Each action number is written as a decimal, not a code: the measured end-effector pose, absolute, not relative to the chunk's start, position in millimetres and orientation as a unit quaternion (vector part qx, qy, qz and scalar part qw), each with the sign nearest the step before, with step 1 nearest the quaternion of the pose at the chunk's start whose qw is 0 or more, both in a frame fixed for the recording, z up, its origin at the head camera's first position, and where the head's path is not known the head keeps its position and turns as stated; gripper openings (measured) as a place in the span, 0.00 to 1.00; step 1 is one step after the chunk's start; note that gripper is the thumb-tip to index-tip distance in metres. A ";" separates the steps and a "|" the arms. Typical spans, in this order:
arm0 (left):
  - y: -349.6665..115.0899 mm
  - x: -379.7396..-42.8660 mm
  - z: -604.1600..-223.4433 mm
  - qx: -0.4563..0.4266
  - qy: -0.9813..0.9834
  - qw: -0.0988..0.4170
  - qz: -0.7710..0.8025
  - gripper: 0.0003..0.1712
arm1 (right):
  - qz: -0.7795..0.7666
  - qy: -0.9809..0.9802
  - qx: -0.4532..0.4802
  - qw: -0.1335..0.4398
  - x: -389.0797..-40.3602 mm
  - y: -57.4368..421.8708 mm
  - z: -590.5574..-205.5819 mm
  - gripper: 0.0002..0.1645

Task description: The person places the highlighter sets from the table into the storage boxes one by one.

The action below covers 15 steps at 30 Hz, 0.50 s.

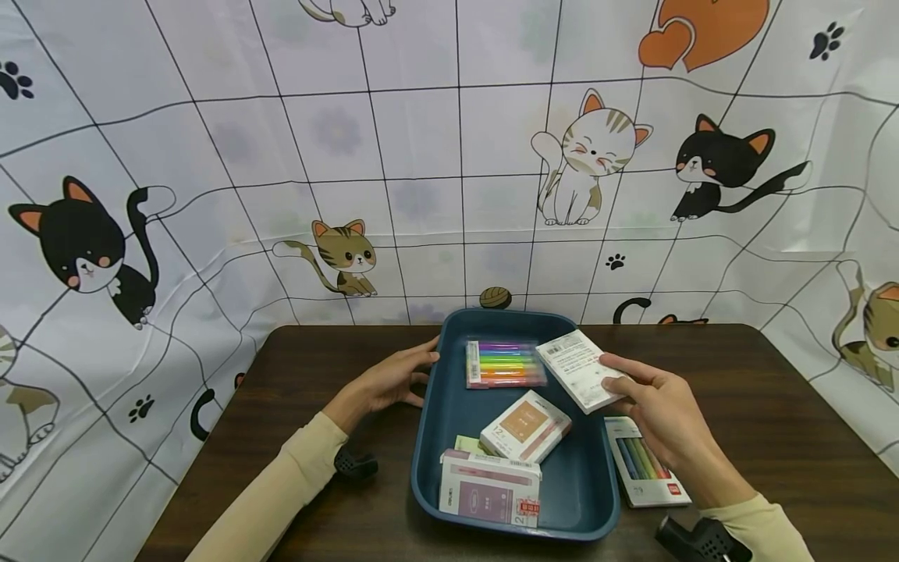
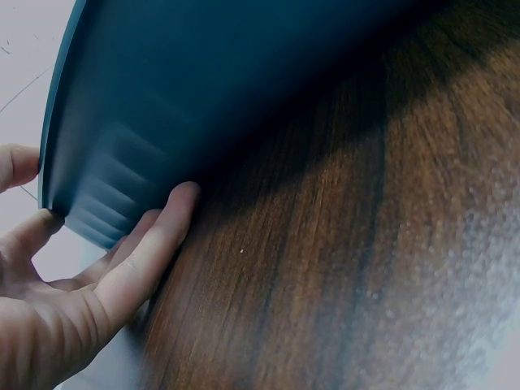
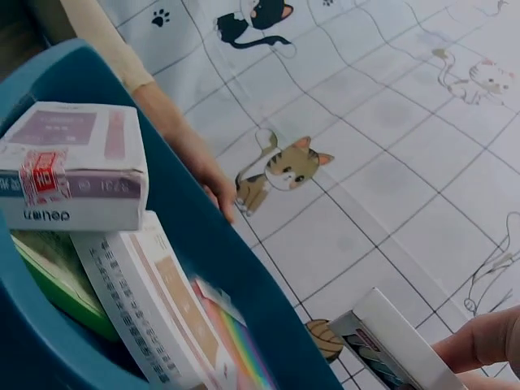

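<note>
A deep blue plastic tray (image 1: 426, 460) stands on the table, holding several packs. My left hand (image 1: 400, 376) grips its left side near the far end, some fingers at the rim and others along the outer wall (image 2: 122, 154). My right hand (image 1: 656, 402) pinches a flat white box (image 1: 577, 367) between thumb and fingers, tilted over the tray's right rim. Small print and a barcode cover the box's upper face; its edge (image 3: 398, 341) shows in the right wrist view. Inside the tray lie a pack of rainbow-coloured pens (image 1: 506, 364), a white-and-tan box (image 1: 527, 426) and a white-and-purple box (image 1: 489, 492).
A white pack of coloured pencils (image 1: 644, 468) lies on the table right of the tray, partly behind my right hand. Something pale green (image 1: 468, 445) shows beneath the boxes. The dark wooden table (image 1: 337, 515) ends at a cat-printed cloth (image 1: 421, 156).
</note>
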<state>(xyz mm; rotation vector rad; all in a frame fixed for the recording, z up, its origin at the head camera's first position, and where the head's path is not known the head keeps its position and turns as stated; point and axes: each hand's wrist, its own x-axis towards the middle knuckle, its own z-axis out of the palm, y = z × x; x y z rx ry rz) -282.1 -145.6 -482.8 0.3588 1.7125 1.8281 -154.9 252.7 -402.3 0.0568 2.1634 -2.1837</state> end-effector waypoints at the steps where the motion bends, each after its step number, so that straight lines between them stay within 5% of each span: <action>1: -145.8 -281.9 -483.0 0.135 0.645 0.301 0.689 0.35 | -0.712 0.701 0.017 0.036 -154.4 251.2 -402.5 0.31; 15: -146.1 -283.0 -481.6 0.134 0.645 0.303 0.689 0.36 | -0.704 0.706 -0.006 0.078 -146.5 233.3 -402.1 0.31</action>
